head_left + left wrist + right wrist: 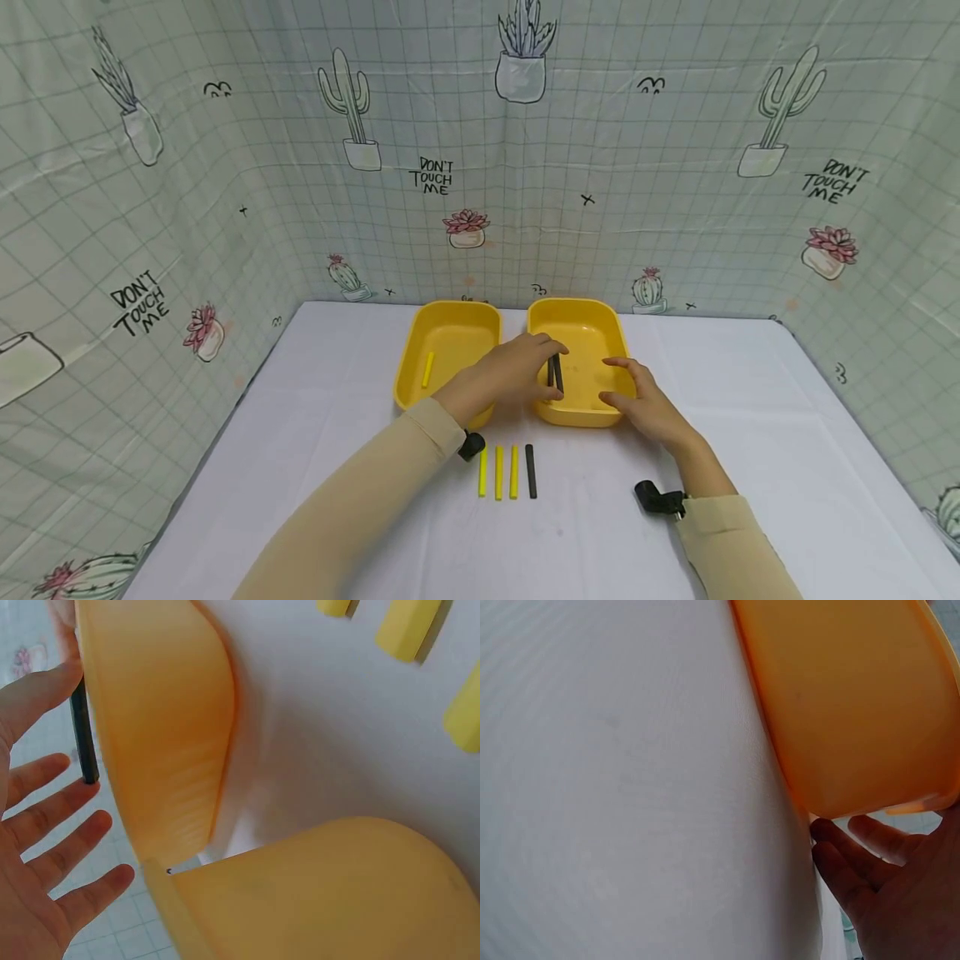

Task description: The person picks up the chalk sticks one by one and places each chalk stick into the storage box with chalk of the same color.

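Note:
My left hand reaches over the right yellow tray, coming in across its left rim. Between its thumb and fingertips is a black stick, held lengthwise; its upper end is hidden behind the thumb in the left wrist view. Another black stick shows beside it in the head view. At the tray's right wall is my right hand, thumb and forefinger spread over the rim, the other fingers low along the outer wall in the right wrist view.
A second yellow tray stands to the left, holding a yellow stick. In front of the trays lie several yellow sticks and one black stick in a row on the white table. A patterned curtain surrounds the table.

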Demonstrator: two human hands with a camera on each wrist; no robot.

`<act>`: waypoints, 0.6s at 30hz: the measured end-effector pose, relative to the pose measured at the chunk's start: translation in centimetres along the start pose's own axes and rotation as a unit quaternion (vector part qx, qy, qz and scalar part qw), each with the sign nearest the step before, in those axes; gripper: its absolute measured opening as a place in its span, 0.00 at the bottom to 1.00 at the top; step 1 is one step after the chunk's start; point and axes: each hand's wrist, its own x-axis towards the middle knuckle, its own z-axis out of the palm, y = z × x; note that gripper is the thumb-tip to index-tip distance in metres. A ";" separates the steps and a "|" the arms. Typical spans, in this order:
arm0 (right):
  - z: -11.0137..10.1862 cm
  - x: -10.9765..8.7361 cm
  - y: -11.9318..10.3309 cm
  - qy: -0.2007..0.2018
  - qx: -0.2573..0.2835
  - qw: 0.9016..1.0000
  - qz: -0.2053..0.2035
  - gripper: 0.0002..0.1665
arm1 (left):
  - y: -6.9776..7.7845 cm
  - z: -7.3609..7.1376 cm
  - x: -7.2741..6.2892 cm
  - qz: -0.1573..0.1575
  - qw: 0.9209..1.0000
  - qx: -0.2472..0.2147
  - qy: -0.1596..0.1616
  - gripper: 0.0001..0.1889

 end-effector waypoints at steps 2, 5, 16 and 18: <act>0.0 0.0 0.1 0.000 0.000 1.000 -0.003 0.37 | -0.1 0.1 0.4 -0.005 1.000 0.000 -0.005 0.37; 0.0 -0.1 0.1 0.001 0.001 1.000 -0.009 0.37 | -0.2 0.3 0.9 -0.011 1.000 -0.004 -0.012 0.37; 0.0 -0.1 0.2 0.001 -0.003 1.000 -0.004 0.37 | -0.8 1.2 2.7 -0.011 0.999 0.009 -0.039 0.36; 0.0 0.0 0.3 0.002 -0.004 1.000 -0.005 0.37 | -0.9 1.4 3.0 -0.008 0.999 0.009 -0.041 0.36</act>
